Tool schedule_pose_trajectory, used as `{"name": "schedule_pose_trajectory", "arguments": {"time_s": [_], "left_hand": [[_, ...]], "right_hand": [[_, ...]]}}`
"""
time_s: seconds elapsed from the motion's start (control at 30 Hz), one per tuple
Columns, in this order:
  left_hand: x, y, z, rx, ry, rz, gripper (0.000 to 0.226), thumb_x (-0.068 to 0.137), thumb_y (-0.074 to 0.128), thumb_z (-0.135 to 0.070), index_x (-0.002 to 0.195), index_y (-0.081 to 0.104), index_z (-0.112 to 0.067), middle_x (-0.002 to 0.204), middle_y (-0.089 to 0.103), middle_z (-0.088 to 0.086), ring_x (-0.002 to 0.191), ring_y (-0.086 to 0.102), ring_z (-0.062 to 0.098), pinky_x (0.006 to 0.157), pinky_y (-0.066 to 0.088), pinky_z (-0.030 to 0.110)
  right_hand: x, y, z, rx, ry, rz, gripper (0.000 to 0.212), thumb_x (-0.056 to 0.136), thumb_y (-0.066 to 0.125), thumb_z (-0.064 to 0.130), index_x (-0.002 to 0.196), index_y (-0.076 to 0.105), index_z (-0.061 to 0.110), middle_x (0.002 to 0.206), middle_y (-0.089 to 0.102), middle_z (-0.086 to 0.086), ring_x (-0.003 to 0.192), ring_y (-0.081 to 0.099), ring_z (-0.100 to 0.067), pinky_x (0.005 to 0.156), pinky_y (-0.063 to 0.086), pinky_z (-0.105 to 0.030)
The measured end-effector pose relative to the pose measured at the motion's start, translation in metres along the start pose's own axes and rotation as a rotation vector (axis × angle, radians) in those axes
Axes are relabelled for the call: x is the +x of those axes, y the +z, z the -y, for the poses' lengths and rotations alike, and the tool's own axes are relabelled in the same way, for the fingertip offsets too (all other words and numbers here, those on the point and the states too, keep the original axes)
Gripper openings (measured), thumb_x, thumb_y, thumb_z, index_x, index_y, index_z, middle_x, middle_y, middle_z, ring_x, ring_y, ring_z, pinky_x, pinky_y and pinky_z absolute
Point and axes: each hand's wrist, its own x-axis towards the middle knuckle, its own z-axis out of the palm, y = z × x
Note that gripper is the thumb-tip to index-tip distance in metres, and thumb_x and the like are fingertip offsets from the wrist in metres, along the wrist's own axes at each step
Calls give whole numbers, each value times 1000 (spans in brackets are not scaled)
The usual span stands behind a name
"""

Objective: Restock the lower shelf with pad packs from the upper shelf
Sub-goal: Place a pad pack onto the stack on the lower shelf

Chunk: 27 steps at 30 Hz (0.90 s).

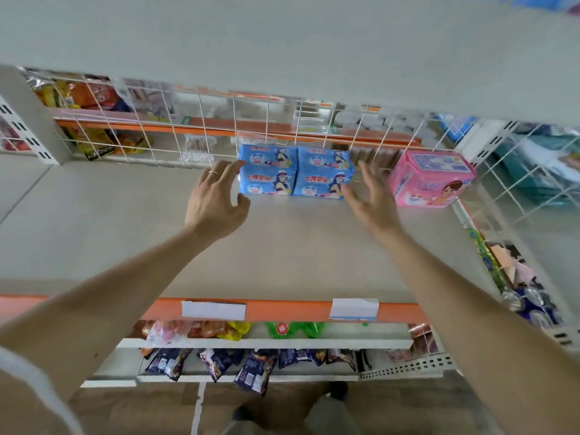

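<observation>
- the frame is smeared by motion, so the small print on the packs and the goods behind the wire grid back [201, 120] are hard to read.
- the top of the view is filled by the pale underside of a higher shelf [282, 42]; what stands on it is hidden.
- both forearms run out of the bottom corners, and a pale sleeve is cut off at lower left.
- the blue pad packs [295, 171] sit at the rear of the wide grey shelf [125, 230], against the grid, four printed faces showing two by two.
- the left hand [216, 199], wearing a ring [213, 173], has its fingers spread wide and holds nothing, fingertips at the block's left edge; contact cannot be told.
- the right hand [370, 199] is also spread and holds nothing, thumb at the block's lower right corner.
- a pink pad pack [430, 178] stands just right of the right hand, apart from the blue ones.
- an orange shelf edge [282, 309] carries two price labels [213, 310].
- below it lie snack packets [251, 368]; cans [530, 302] show at far right.
</observation>
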Motion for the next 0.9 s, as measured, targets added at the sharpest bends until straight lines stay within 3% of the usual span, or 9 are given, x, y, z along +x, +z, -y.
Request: {"name": "schedule_pose_trajectory", "arguments": {"time_s": [0.13, 0.3, 0.43, 0.67, 0.77, 0.9], "left_hand": [[-14, -5, -18, 97, 132, 91, 68, 83, 48, -43, 148, 37, -26, 150, 40, 1, 133, 38, 30, 104, 43, 47], [-35, -11, -30, 194, 178, 100, 74, 86, 43, -58, 153, 26, -31, 159, 30, -1, 142, 29, 29, 108, 38, 48], [-56, -23, -41, 251, 169, 95, 79, 88, 38, -67, 156, 16, -33, 163, 22, -2, 147, 21, 28, 113, 32, 50], [-97, -51, -82, 279, 161, 54, 85, 86, 37, -69, 157, 8, -32, 165, 15, -2, 149, 16, 28, 117, 27, 50], [-119, -62, -108, 274, 136, 34, 86, 86, 39, -68, 157, 5, -33, 165, 11, -4, 149, 14, 28, 117, 26, 49], [-147, -78, -146, 293, 173, -12, 87, 87, 41, -68, 157, 2, -33, 165, 8, -5, 150, 11, 26, 120, 19, 47]], "right_hand": [[-27, -5, 10, -83, -83, 12, 69, 90, 45, 65, 152, 24, 42, 166, 7, -3, 152, 0, -25, 122, 6, -50], [-55, -8, 25, -232, -213, -10, 75, 87, 33, 70, 153, 28, 35, 166, 7, 0, 153, 0, -22, 123, 4, -45], [-75, -12, 34, -256, -307, -7, 73, 87, 34, 69, 152, 30, 36, 166, 7, 2, 153, 2, -24, 122, 9, -50], [-119, -39, 33, -233, -402, -63, 67, 89, 38, 68, 147, 41, 36, 163, 20, 2, 151, 13, -25, 119, 21, -54], [-144, -61, 30, -252, -379, -35, 69, 87, 34, 74, 148, 35, 42, 164, 15, 9, 151, 13, -24, 119, 21, -55], [-177, -96, 35, -223, -385, -93, 72, 85, 33, 74, 147, 41, 37, 163, 21, 5, 150, 15, -24, 118, 21, -51]]}}
